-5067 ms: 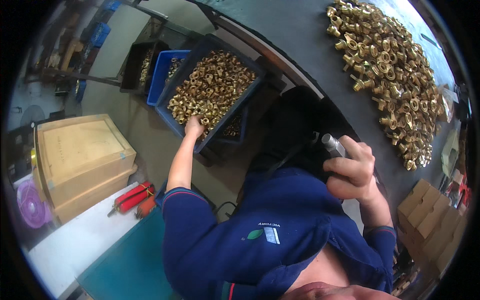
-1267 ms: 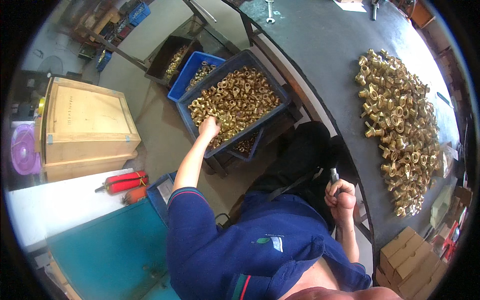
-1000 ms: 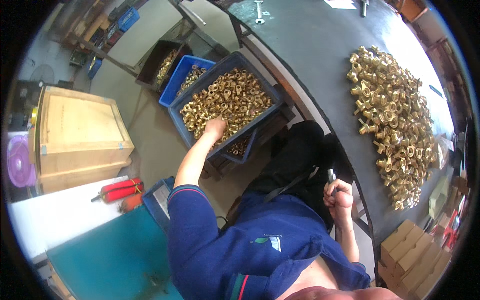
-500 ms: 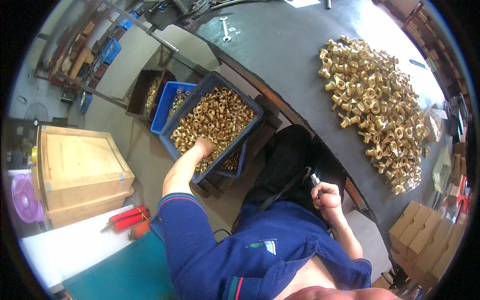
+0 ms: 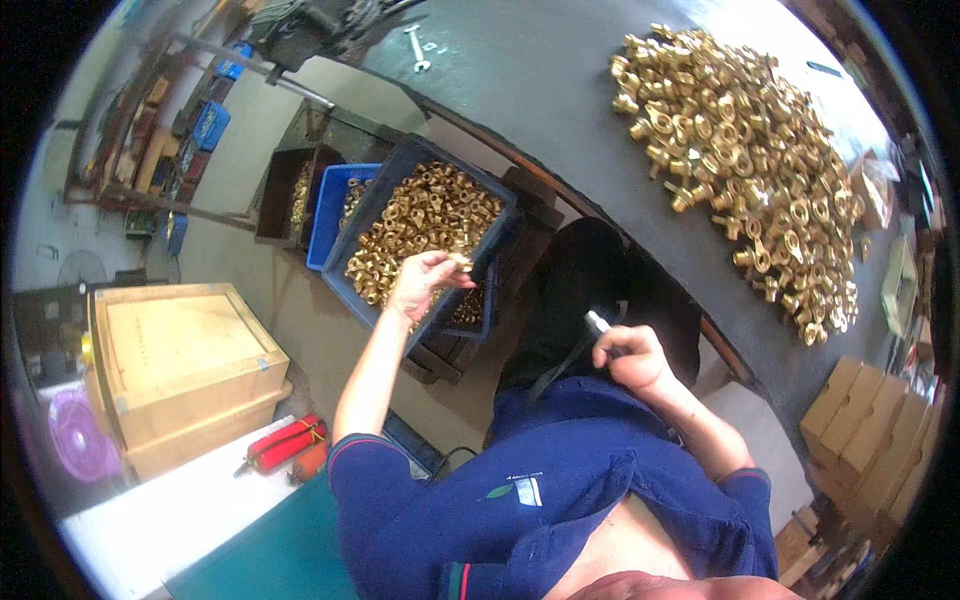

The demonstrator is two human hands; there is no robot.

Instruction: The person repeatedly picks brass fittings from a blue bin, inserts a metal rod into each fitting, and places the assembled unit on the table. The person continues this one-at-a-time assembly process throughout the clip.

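Above the near side of a dark blue crate (image 5: 340, 285), my left hand (image 5: 418, 285) pinches a small brass fitting (image 5: 461, 262) between thumb and fingertips. Many brass fittings (image 5: 425, 212) with ring-shaped ends fill that crate. Close to my body, over my lap, my right hand (image 5: 636, 358) is wrapped round a short tool with a silvery cylindrical tip (image 5: 597, 321). Its grip is hidden in my fingers, so its exact kind cannot be made out.
A large heap of brass fittings (image 5: 740, 150) covers the right of the dark worktable (image 5: 540, 90). An open-ended wrench (image 5: 416, 50) lies at its far left. A bright blue bin (image 5: 328, 215) stands beside the crate. Cardboard boxes (image 5: 865, 425) and a wooden crate (image 5: 185, 330) flank me.
My left hand has risen out of the fittings in the crate, now holding one. My right hand with the tool has shifted left, nearer my middle. The whole view has moved slightly.
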